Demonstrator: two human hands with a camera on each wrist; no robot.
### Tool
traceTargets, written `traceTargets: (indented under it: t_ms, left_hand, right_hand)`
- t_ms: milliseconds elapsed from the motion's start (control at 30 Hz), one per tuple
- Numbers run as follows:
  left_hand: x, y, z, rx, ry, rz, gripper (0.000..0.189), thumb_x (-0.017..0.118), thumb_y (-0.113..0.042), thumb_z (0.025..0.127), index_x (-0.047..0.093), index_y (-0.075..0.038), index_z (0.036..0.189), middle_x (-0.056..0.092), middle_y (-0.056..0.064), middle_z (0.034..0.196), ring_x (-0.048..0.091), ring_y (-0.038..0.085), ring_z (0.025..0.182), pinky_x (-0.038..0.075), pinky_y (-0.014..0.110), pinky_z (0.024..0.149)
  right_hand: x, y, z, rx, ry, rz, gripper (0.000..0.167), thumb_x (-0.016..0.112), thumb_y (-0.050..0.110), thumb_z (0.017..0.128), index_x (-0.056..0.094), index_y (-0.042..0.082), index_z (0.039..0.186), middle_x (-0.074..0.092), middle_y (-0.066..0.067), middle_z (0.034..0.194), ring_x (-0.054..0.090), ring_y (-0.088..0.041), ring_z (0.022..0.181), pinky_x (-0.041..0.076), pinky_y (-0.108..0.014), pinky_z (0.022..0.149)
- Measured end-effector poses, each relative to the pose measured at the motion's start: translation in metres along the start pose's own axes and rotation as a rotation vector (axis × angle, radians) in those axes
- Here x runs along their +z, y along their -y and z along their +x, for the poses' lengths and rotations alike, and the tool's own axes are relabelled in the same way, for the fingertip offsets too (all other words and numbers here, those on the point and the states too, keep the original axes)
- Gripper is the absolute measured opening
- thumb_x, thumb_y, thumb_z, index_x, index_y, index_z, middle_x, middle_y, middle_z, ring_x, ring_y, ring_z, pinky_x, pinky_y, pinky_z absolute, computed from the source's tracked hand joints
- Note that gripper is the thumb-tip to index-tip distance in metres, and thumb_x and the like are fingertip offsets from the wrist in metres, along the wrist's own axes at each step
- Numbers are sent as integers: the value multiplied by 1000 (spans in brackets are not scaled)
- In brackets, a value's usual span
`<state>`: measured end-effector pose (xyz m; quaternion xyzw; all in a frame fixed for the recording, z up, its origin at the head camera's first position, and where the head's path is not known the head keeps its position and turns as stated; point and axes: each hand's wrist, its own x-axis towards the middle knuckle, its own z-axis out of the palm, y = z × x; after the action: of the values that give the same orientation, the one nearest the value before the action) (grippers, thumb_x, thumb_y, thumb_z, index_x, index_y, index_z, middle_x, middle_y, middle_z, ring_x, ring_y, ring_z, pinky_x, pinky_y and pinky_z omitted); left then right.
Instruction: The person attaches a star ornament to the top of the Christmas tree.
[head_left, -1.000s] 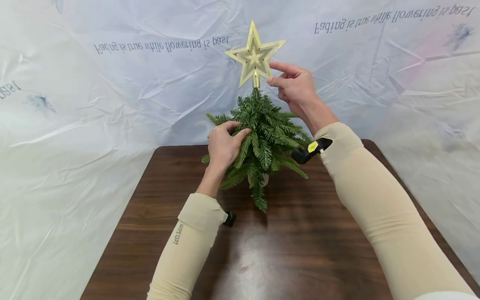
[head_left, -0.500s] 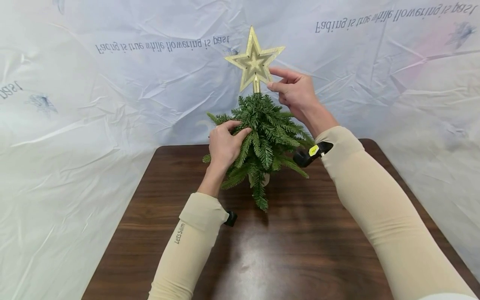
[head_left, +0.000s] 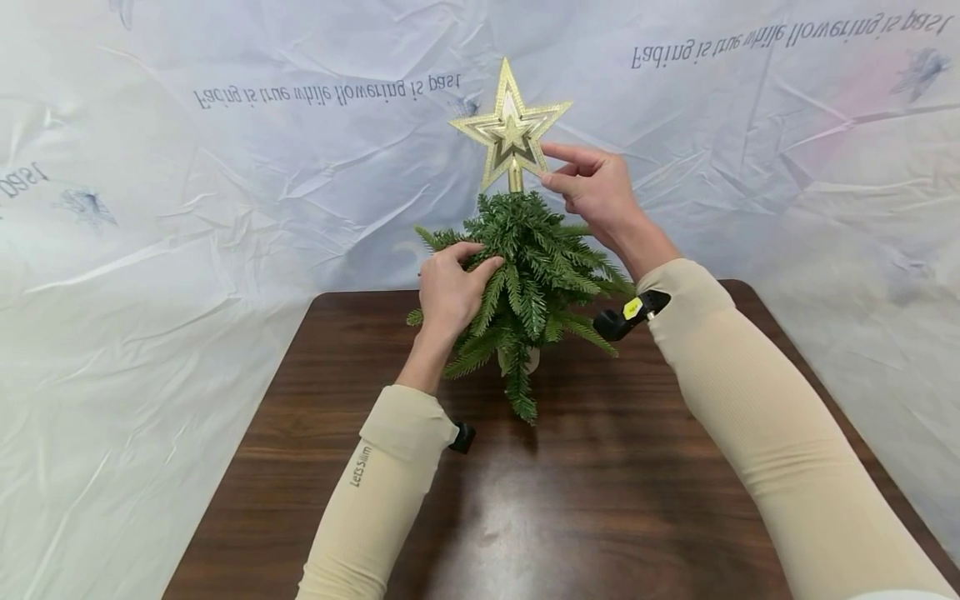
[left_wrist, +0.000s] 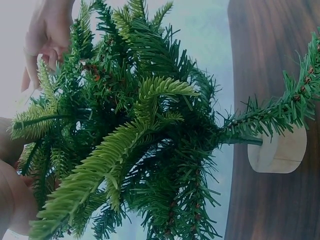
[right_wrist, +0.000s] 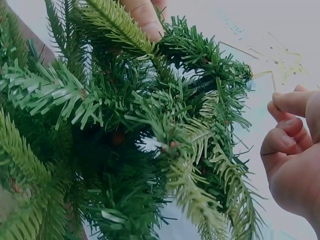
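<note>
A small artificial Christmas tree (head_left: 525,283) stands upright on the table, its round wooden base (left_wrist: 285,150) visible in the left wrist view. At its tip is a gold star topper (head_left: 512,137), whose short tube meets the top needles. My right hand (head_left: 603,192) pinches the star's lower right point between thumb and fingers. On the tree's left side my left hand (head_left: 450,287) grips among the upper branches, fingertips partly buried in the needles. In the right wrist view the right hand (right_wrist: 295,145) holds the pale, washed-out star (right_wrist: 287,67) by its edge.
The brown wooden table (head_left: 480,500) reaches back to a wrinkled white sheet (head_left: 300,167) printed with lettering. Branches spread out on all sides, one (head_left: 520,392) hanging forward over the tabletop. A black wrist camera (head_left: 630,315) on the right sleeve is close to the right-hand branches.
My right hand has lowered the star a little, bringing its tube further down onto the tree's tip. The star's face catches more light now. My left hand has hardly moved.
</note>
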<state>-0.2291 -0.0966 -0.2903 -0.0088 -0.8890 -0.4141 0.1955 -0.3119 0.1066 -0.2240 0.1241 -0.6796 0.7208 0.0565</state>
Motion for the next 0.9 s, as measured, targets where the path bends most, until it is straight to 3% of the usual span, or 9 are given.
traceTargets:
  t_ms: [267, 400, 500, 733, 900]
  left_hand:
    - [0, 1, 0, -4, 6, -3, 40, 80, -37, 96, 78, -13, 128, 75, 10, 133, 72, 25, 84, 59, 42, 87]
    - [0, 0, 0, -11, 6, -2, 40, 80, -37, 96, 78, -13, 128, 75, 9, 133, 74, 26, 107, 59, 43, 94]
    - [-1, 0, 0, -10, 5, -2, 40, 80, -37, 96, 78, -13, 128, 75, 8, 133, 73, 27, 112, 59, 43, 96]
    - [-1, 0, 0, 1, 4, -5, 40, 81, -36, 96, 78, -12, 128, 75, 9, 132, 74, 27, 108, 59, 44, 95]
    - [0, 1, 0, 7, 2, -5, 40, 80, -36, 96, 78, -11, 128, 75, 11, 133, 72, 28, 91, 58, 43, 89]
  right_hand:
    - [-3, -7, 0, -56, 14, -110, 43, 74, -5, 94, 74, 11, 134, 71, 2, 82, 48, -8, 54, 42, -19, 52]
    - [-6, -8, -2, -66, 26, -201, 43, 76, 0, 95, 74, 14, 135, 73, 6, 82, 50, -8, 56, 43, -19, 52]
    - [-7, -10, -3, -80, 45, -235, 43, 77, 3, 95, 73, 16, 136, 74, 6, 82, 49, -8, 55, 40, -20, 51]
    - [-10, -14, -3, -130, 65, -256, 44, 76, 3, 96, 72, 16, 137, 74, 7, 79, 45, -8, 55, 37, -22, 50]
    - [-9, -16, -3, -138, 56, -248, 43, 76, 1, 95, 73, 16, 136, 74, 8, 77, 48, -9, 56, 38, -21, 50]
